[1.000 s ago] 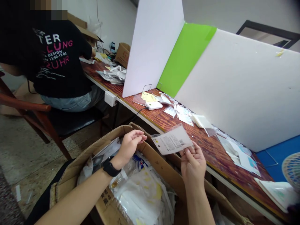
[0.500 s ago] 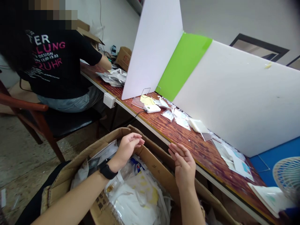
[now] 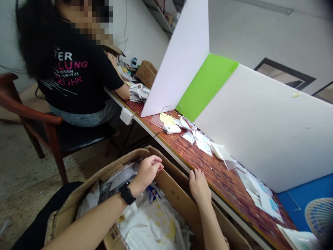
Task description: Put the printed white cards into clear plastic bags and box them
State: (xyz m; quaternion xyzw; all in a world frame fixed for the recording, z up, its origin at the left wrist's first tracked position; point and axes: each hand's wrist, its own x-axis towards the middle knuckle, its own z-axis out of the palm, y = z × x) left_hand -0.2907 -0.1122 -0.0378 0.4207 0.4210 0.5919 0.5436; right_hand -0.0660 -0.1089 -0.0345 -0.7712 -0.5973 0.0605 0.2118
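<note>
Both hands are empty and relaxed. The left hand [image 3: 148, 171], fingers loosely curled, sits at the top edge of the cardboard box [image 3: 170, 187]; the right hand [image 3: 199, 185], fingers open, sits in the narrow gap between the box flap and the table edge. Inside the box, white plastic packets [image 3: 148, 225] lie heaped. Beyond, more packets [image 3: 200, 142] and a small white device [image 3: 171, 129] lie on the wooden table [image 3: 218, 165] before a white divider board [image 3: 260, 128]. A co-worker [image 3: 78, 80] sits farther along.
</note>
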